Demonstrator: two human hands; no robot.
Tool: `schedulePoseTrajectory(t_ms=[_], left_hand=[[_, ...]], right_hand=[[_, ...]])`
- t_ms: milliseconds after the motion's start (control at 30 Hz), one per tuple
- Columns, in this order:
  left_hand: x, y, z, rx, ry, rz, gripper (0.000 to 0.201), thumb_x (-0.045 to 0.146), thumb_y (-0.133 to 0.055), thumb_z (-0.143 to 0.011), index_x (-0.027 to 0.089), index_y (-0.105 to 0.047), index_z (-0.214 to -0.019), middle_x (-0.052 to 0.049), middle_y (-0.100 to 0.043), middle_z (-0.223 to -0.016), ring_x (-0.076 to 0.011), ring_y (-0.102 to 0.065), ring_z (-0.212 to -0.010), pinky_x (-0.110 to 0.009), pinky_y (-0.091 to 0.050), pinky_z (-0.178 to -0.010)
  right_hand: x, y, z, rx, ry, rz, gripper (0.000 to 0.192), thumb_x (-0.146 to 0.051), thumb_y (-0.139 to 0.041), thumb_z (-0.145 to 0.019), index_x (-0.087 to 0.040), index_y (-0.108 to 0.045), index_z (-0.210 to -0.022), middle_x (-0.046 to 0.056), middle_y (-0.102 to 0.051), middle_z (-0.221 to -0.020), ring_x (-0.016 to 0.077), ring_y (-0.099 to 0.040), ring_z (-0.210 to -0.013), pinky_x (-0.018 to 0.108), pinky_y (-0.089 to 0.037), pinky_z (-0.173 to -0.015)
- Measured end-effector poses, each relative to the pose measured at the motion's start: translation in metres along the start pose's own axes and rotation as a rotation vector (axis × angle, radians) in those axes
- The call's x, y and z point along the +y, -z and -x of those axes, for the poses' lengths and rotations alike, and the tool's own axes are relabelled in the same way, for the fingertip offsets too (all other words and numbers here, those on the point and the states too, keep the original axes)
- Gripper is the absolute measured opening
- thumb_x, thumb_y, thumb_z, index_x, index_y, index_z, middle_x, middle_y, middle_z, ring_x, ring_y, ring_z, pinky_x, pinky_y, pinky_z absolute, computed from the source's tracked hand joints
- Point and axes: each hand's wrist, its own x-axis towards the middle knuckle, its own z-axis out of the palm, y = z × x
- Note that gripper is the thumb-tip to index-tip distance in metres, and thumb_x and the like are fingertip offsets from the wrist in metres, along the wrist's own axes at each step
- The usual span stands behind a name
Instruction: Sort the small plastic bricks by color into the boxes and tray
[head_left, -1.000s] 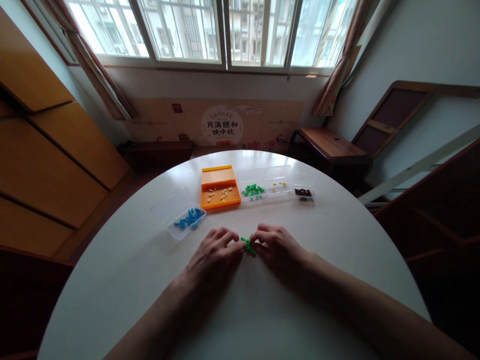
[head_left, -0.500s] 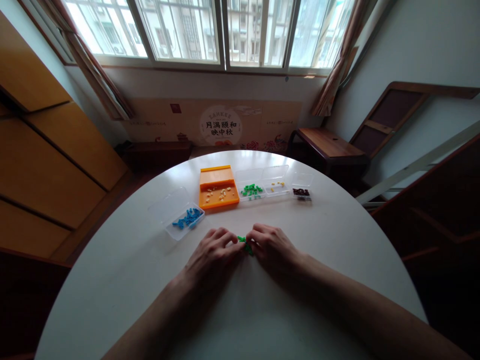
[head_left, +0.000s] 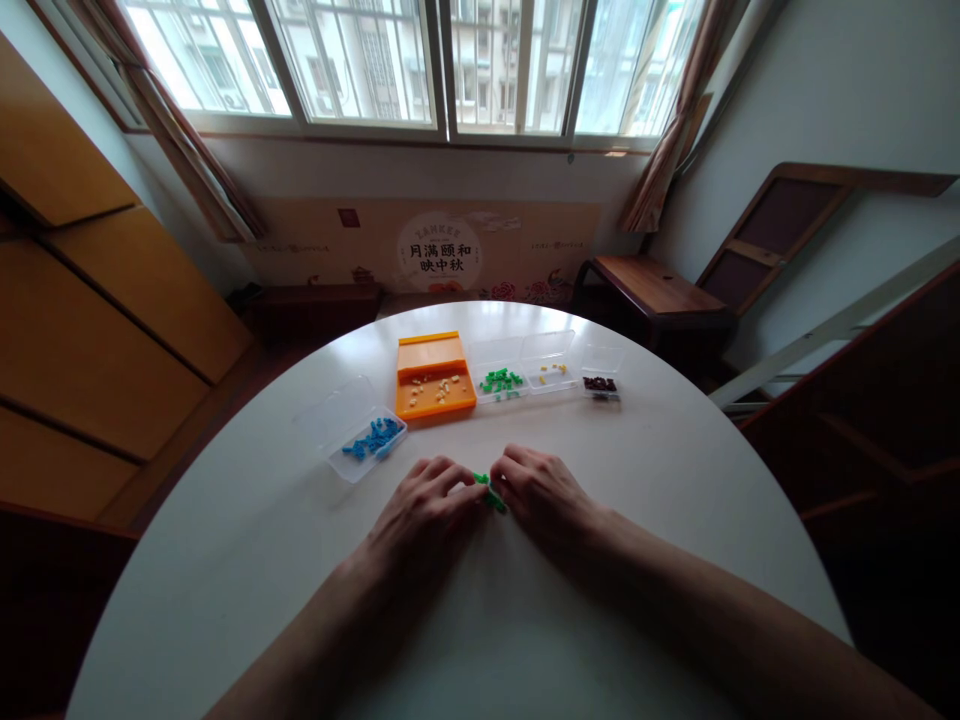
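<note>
A small cluster of green bricks [head_left: 488, 492] sits low over the white round table [head_left: 660, 470], pinched from both sides. My left hand [head_left: 424, 515] grips it from the left with curled fingers. From the right, my right hand [head_left: 540, 492] holds the same cluster, fingertips almost meeting the other hand's. Most of the green piece is hidden between the fingers.
Beyond my hands stand open boxes: a clear one with blue bricks [head_left: 365, 437], an orange one with pale bits [head_left: 435, 385], a clear one with green bricks [head_left: 501, 380], one with yellow bits [head_left: 553, 370], and a small one with dark bricks [head_left: 600, 383]. A wooden bench [head_left: 660, 290] stands past the table.
Both hands have closed in tighter on the green cluster, so less of it shows. The view has shifted slightly; the boxes have not moved.
</note>
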Motion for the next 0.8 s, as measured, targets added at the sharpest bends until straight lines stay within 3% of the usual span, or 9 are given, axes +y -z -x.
schedulePoseTrajectory(t_ms=[233,533,800], left_hand=[[0.004,0.002,-0.001,0.184,-0.025,-0.037,0.01,0.015,-0.057,-0.088,0.02,-0.061,-0.096,-0.002,-0.066,-0.085,-0.0149,-0.055,-0.079,-0.03,-0.042,-0.074],[0.01,0.013,-0.005,0.223,-0.045,-0.055,0.008,0.013,-0.053,-0.09,0.018,-0.058,-0.09,-0.002,-0.065,-0.079,-0.0141,-0.055,-0.075,-0.029,-0.041,-0.072],[0.01,0.013,-0.003,0.23,-0.025,-0.05,0.006,0.012,-0.056,-0.088,0.018,-0.057,-0.089,-0.002,-0.063,-0.078,-0.0145,-0.054,-0.075,-0.03,-0.041,-0.073]], right_hand=[[-0.011,0.003,0.002,0.063,-0.052,-0.358,0.006,-0.018,-0.054,-0.09,-0.018,-0.06,-0.09,0.002,-0.059,-0.089,0.0123,-0.056,-0.074,0.023,-0.041,-0.07],[-0.015,-0.002,0.001,0.115,-0.065,-0.663,0.008,-0.017,-0.054,-0.087,-0.018,-0.062,-0.085,0.001,-0.056,-0.082,0.0107,-0.055,-0.07,0.021,-0.044,-0.066],[-0.013,-0.006,0.003,0.164,-0.028,-0.711,0.011,-0.019,-0.054,-0.087,-0.017,-0.065,-0.086,0.001,-0.055,-0.081,0.0101,-0.054,-0.067,0.022,-0.044,-0.064]])
